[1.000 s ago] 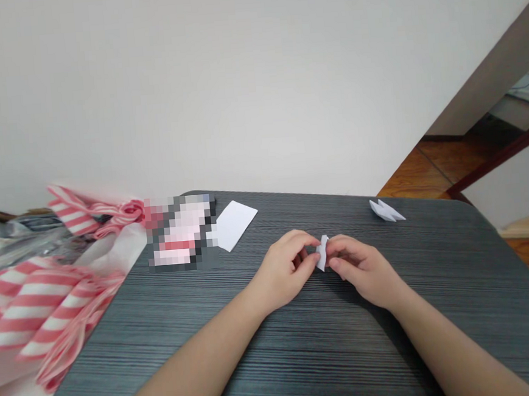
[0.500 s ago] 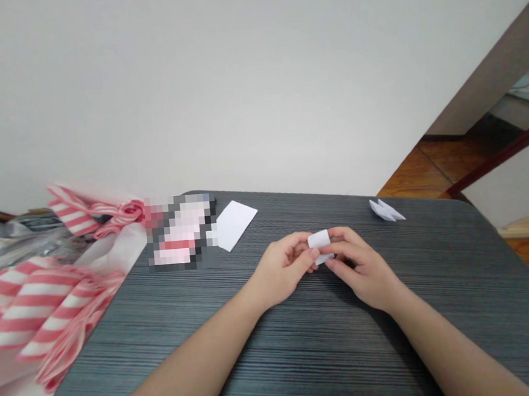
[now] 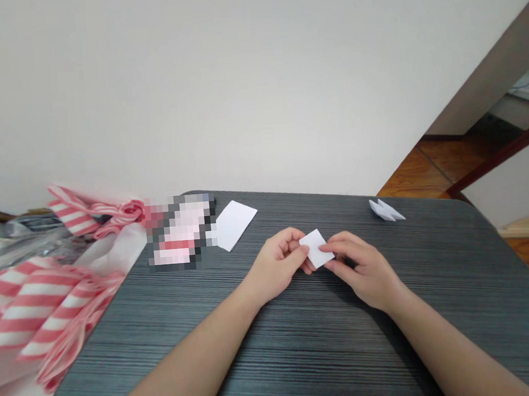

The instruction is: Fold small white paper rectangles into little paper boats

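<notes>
A small white piece of paper (image 3: 315, 247) is held just above the dark striped table (image 3: 303, 341), near its middle. My left hand (image 3: 279, 267) pinches the paper's left edge with thumb and fingers closed. My right hand (image 3: 362, 269) pinches its right side, fingers curled. The paper now shows as a flat, roughly square face turned toward me.
A white rectangular sheet (image 3: 233, 224) lies at the table's back left. A small folded white paper piece (image 3: 386, 210) sits at the back right. Red-and-white striped bags (image 3: 39, 301) crowd the left edge. A blurred-out item (image 3: 180, 235) lies beside the sheet. Wooden floor is at right.
The paper went from a narrow folded strip, through a curled half-open shape, to a flat square. Both hands stayed in place, still pinching it.
</notes>
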Motion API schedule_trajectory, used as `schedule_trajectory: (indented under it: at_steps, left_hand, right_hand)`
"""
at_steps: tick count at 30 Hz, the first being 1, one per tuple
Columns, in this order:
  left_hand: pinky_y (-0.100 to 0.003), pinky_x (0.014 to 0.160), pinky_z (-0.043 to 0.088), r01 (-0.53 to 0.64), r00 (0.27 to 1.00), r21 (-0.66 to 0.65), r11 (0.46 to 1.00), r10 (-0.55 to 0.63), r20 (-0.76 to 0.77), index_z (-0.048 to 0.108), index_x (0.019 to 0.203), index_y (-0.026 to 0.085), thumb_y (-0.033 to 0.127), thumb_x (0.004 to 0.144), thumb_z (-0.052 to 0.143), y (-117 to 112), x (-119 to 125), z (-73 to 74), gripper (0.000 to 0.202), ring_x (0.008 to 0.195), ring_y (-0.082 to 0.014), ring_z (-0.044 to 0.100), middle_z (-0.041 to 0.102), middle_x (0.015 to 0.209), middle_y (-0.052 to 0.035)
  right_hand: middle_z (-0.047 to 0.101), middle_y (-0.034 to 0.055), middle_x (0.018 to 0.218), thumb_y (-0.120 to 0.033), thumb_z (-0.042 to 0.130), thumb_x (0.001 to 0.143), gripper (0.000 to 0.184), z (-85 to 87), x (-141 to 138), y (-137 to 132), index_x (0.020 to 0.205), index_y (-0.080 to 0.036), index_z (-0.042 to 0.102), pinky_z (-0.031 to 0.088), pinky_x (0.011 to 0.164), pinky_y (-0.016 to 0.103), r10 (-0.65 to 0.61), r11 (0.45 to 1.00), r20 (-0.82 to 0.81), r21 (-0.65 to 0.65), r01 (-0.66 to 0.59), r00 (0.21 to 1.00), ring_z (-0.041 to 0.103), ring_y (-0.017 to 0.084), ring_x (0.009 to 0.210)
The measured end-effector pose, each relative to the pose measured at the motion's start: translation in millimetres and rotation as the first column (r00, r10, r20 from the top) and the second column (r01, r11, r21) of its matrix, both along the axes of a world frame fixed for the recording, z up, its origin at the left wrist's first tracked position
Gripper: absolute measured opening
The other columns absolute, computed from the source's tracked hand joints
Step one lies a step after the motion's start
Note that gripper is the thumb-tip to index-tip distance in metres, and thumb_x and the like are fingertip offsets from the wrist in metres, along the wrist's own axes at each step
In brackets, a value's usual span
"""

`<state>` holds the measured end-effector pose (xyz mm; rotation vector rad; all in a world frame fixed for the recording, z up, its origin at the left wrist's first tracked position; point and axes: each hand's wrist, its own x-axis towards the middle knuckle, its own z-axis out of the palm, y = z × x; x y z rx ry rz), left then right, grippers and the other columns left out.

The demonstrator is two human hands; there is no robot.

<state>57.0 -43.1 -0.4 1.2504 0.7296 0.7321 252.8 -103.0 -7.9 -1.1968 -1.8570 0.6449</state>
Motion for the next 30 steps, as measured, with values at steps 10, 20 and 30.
schedule_trajectory:
  at_steps: [10, 20, 30]
  left_hand:
    - [-0.021, 0.058, 0.048, -0.025, 0.999, 0.025, 0.999, 0.026, -0.035, 0.06, 0.091, 0.013, 0.028, 0.086, 0.064, 0, 2, 3.8, 0.016, 0.057, -0.0092, 0.058, 0.065, 0.067, 0.0004]
    - [-0.022, 0.061, 0.05, -0.005, 1.0, 0.001, 1.0, 0.005, 0.006, 0.06, 0.104, 0.015, 0.02, 0.082, 0.066, -2, 2, -3.0, 0.024, 0.062, -0.0091, 0.061, 0.067, 0.081, -0.0003]
    - [-0.025, 0.073, 0.049, 0.04, 0.999, 0.096, 0.995, -0.039, -0.014, 0.058, 0.099, 0.016, 0.023, 0.075, 0.077, -4, 0, -2.9, 0.031, 0.077, -0.012, 0.061, 0.066, 0.087, -0.0017]
  right_hand:
    - [0.064, 0.006, 0.1, -0.015, 0.06, 0.092, 0.019, 2.8, 1, 1, 0.105, -0.024, 0.07, 0.049, 0.075, 0.03, 0.018, 0.999, 0.013, 0.031, -0.018, 1.0, 0.062, 0.018, 0.088]
    - [0.065, 0.0048, 0.095, -0.021, 0.059, 0.092, 0.01, -4.4, 0, -3, 0.101, -0.023, 0.062, 0.049, 0.068, 0.03, -0.083, 0.992, -0.079, -0.107, 0.074, 0.993, 0.061, 0.017, 0.075]
    - [0.063, 0.0034, 0.086, -0.022, 0.058, 0.091, 0.003, -5.5, -1, 1, 0.091, -0.021, 0.061, 0.047, 0.064, 0.028, -0.154, 0.974, -0.112, -0.182, 0.132, 0.982, 0.058, 0.016, 0.072]
